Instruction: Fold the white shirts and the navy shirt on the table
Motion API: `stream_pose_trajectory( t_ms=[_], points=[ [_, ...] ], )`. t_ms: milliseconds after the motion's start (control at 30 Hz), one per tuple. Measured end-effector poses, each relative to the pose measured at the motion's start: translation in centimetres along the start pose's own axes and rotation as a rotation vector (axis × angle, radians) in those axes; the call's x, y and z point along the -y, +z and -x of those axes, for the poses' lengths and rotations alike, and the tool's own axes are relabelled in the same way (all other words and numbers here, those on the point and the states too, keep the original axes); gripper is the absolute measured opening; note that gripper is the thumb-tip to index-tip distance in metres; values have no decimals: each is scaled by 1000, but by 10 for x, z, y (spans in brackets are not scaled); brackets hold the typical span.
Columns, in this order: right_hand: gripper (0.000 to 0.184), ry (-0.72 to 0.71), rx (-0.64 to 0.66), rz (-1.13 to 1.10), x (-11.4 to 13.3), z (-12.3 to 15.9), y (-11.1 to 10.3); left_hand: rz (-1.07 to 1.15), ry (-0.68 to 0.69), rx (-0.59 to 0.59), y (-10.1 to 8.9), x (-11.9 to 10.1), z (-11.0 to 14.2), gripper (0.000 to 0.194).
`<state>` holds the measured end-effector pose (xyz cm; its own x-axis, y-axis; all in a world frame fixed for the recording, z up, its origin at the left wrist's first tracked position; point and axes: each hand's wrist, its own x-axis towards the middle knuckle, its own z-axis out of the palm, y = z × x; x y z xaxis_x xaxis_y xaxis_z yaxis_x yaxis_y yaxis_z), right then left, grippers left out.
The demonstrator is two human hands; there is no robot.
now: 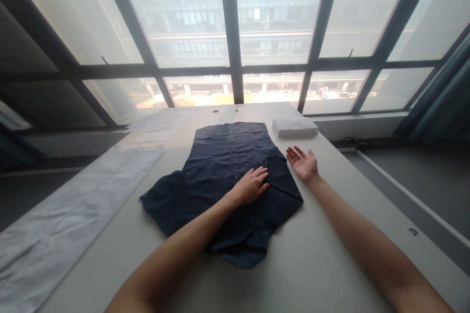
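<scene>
A dark navy short-sleeved shirt (216, 171) is spread on the white table (323, 264), its collar end towards me and its hem towards the window. A line of buttons runs down its middle. My left hand (251, 185) rests flat on the shirt, right of the button line, fingers stretched out and holding nothing. Beside the shirt's right edge is my right hand (304, 164), palm turned up and fingers apart. Its fingertips are close to the cloth; whether they touch it I cannot tell.
A folded white stack (294, 127) sits at the table's far right. Along the left lies a wrinkled whitish sheet (84, 195), with flat white sheets (156, 124) behind it. Two holes show near the far edge. Large windows (271, 19) rise beyond, and a blue curtain (436, 93) hangs at right.
</scene>
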<state>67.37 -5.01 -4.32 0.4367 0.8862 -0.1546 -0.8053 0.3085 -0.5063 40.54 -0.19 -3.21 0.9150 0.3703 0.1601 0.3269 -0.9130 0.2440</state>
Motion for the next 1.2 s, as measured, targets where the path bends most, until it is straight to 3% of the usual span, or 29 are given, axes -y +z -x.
stream_pose_trajectory(
  t_ms=[133, 267, 333, 567, 933, 1033, 1200],
  points=[
    [56, 18, 61, -31, 2, 6, 4, -2, -3, 0, 0, 1, 1, 48],
    [60, 233, 217, 56, -6, 14, 11, -11, 3, -9, 0, 1, 1, 48],
    [59, 276, 217, 97, -11, 13, 12, -9, 1, -10, 1, 1, 1, 48],
    [53, -26, -51, 12, -4, -5, -3, 10, -10, 1, -1, 0, 0, 48],
    [61, -16, 30, -14, -2, 5, 4, 17, -13, 7, -1, 0, 0, 48],
    [61, 73, 149, -3, -1, 14, 11, 16, -12, 5, -2, -1, 0, 48],
    [76, 361, 445, 87, -5, 34, 24, 14, -12, -9, -1, 0, 1, 49]
  ],
)
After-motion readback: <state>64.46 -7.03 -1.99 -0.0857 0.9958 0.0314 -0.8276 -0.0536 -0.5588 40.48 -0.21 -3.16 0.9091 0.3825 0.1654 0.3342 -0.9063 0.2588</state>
